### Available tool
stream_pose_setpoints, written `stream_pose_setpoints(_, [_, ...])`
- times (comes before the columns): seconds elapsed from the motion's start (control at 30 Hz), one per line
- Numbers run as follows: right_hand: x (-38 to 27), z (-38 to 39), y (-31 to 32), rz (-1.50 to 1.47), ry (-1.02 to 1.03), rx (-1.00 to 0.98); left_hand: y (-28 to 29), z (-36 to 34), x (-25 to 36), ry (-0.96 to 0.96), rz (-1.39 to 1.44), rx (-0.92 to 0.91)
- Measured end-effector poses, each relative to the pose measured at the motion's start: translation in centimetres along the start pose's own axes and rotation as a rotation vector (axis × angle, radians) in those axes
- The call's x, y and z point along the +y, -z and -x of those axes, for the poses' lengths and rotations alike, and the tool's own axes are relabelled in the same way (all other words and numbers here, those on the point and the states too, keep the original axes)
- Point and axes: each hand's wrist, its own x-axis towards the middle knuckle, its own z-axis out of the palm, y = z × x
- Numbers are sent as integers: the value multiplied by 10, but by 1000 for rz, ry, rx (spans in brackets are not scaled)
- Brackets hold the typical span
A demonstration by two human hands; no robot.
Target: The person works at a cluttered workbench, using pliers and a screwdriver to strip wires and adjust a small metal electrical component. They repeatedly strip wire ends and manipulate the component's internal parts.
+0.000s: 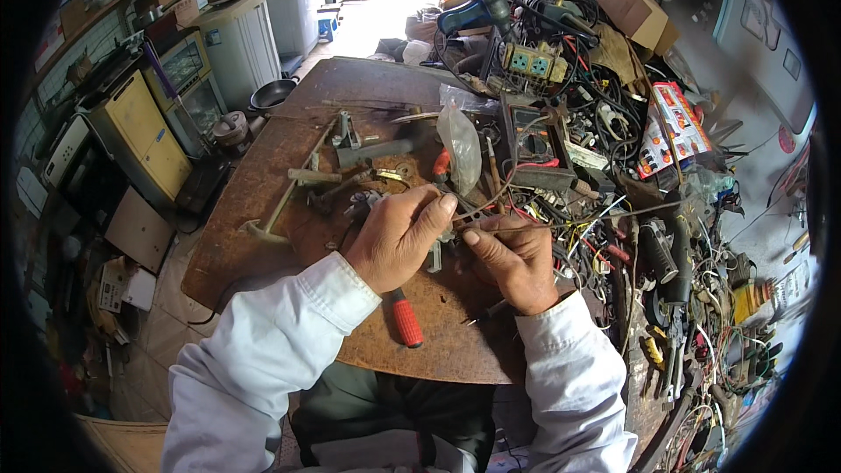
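Note:
My left hand (394, 236) and my right hand (512, 263) are closed, thumbs against index fingers, on a thin dark cable (571, 222) at the middle of the workbench; its held part is partly hidden by my fingers. Small metal parts (434, 258) lie under and between my hands. Below my left hand a red-handled tool (407, 322) points toward me. A crumpled clear plastic bag (460, 144) is just beyond my fingers, beside a multimeter (530, 131) with leads.
The wooden bench (223, 258) holds a hammer (263, 229) and metal tools at left. Tangled wires, a socket strip (532, 64), a heat gun (473, 13) and a cardboard box (631, 9) crowd the right. Old appliances (144, 123) and a pan (272, 92) stand left of the bench.

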Motion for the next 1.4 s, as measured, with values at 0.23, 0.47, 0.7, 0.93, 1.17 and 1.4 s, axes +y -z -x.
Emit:
stream_pose_setpoints(0.23, [-7,1,0,-191,-53,-90,4,-3,-3,27,-16,-3])
stream_pose_setpoints(0.47, [1,2,1,-121,64,-129,10,-8,-3,130,125,-104])
stream_pose_setpoints(0.7, [-9,-1,-3,-407,-121,42,2,-2,1,-288,-192,133])
stream_pose_setpoints(0.93, [-5,0,0,-442,-96,-26,7,-1,-3,-176,-153,86])
stream_pose_setpoints(1.17, [-6,-1,-2,-448,-108,-34,7,-1,0,-137,-141,73])
stream_pose_setpoints(1.4, [6,-3,-9,-511,-152,-2,-5,2,-3,-345,-227,86])
